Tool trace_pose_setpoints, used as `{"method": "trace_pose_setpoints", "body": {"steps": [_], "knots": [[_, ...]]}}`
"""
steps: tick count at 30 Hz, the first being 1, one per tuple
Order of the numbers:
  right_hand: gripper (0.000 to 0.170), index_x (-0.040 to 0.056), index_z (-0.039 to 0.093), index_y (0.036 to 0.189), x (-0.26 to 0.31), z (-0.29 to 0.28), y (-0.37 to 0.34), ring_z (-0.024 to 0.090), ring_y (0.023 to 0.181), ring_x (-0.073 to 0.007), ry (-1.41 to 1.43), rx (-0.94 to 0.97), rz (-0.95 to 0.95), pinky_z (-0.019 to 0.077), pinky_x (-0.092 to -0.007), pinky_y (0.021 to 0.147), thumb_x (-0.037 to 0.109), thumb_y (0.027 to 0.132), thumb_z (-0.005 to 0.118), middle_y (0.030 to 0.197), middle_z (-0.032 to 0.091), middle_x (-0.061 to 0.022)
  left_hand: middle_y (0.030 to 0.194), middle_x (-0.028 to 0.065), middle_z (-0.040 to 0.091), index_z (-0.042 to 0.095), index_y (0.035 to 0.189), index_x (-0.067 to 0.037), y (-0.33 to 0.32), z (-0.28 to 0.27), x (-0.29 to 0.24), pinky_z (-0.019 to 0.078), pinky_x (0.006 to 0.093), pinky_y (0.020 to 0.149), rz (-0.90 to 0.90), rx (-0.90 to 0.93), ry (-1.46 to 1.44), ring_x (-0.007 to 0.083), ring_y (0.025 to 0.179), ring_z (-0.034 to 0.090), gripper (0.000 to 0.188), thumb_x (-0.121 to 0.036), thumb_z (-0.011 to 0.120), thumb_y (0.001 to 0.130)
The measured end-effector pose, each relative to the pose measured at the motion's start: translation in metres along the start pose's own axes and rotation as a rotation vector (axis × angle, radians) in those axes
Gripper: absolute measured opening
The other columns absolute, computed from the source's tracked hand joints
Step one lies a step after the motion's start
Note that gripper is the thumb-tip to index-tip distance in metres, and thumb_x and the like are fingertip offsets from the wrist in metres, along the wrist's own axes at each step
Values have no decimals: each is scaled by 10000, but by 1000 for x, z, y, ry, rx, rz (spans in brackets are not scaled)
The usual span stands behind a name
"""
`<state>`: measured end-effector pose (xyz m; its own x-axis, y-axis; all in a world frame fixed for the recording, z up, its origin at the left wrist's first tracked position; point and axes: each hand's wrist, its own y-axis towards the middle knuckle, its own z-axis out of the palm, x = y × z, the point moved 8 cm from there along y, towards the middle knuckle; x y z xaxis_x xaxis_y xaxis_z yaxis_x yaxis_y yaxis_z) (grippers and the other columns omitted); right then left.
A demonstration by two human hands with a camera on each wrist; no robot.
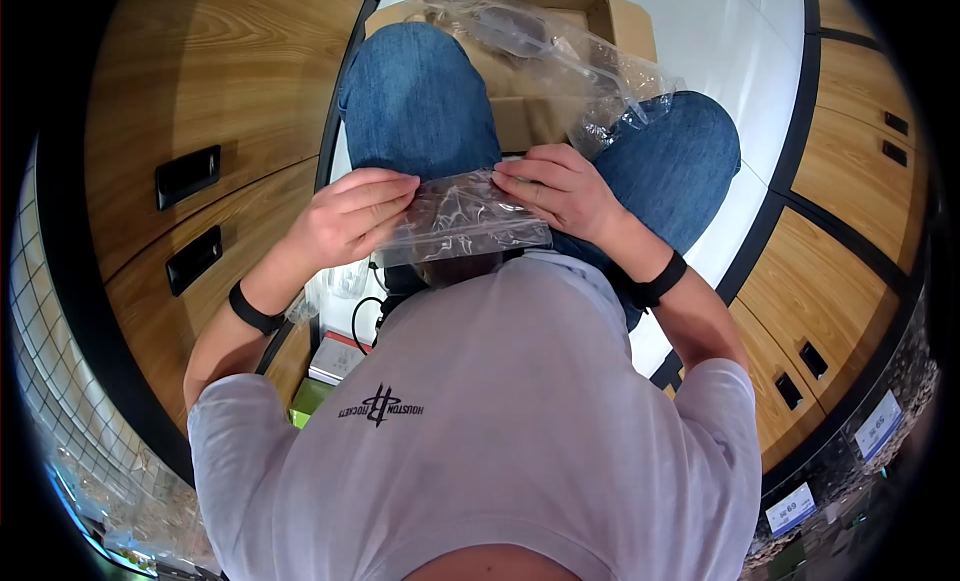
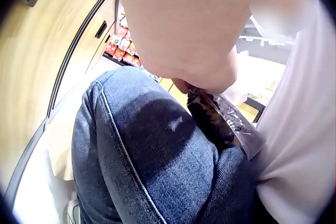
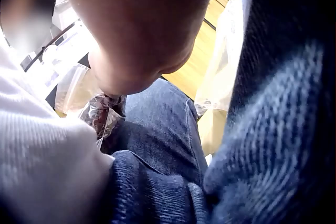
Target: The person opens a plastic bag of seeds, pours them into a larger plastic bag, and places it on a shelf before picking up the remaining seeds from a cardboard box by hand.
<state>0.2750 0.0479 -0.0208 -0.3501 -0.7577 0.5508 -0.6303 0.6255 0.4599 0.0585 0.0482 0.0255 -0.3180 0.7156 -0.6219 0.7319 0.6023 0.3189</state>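
A clear zip bag [image 1: 465, 216] with dark brown contents lies across the person's lap, its seal strip toward the shirt. The left hand [image 1: 345, 216] pinches the bag's left side near the far corner. On the opposite side, the right hand [image 1: 568, 193] pinches the far right corner between thumb and fingers. In the left wrist view the bag [image 2: 226, 121] shows shiny and dark below the left hand [image 2: 205, 79], whose fingertips are mostly hidden. The right wrist view shows crinkled plastic of the bag [image 3: 102, 119] under the right hand [image 3: 131, 74].
An open cardboard box [image 1: 630, 31] stands beyond the knees, with a large clear plastic bag [image 1: 560, 56] draped over it. Wooden cabinets [image 1: 250, 71] flank both sides. A green box [image 1: 310, 401] and a white box [image 1: 336, 359] sit by the left hip.
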Motion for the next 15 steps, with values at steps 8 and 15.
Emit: {"method": "trace_pose_setpoints", "body": {"steps": [8, 15], "knots": [[246, 2, 711, 1067, 2, -8, 10, 635, 1122, -284, 190, 6, -48, 535, -377, 909, 14, 822, 729, 1212, 679, -100, 1061, 148, 720, 713, 947, 70, 6, -5, -3, 588, 374, 871, -15, -18, -75, 317, 1062, 696, 212, 81, 744, 738], [127, 14, 559, 862, 4, 6, 24, 559, 1299, -342, 428, 152, -37, 519, -427, 993, 47, 810, 670, 1343, 612, -155, 1117, 164, 715, 646, 832, 32, 2, 0, 4, 582, 394, 886, -82, -13, -237, 351, 1092, 681, 125, 100, 708, 747]]}}
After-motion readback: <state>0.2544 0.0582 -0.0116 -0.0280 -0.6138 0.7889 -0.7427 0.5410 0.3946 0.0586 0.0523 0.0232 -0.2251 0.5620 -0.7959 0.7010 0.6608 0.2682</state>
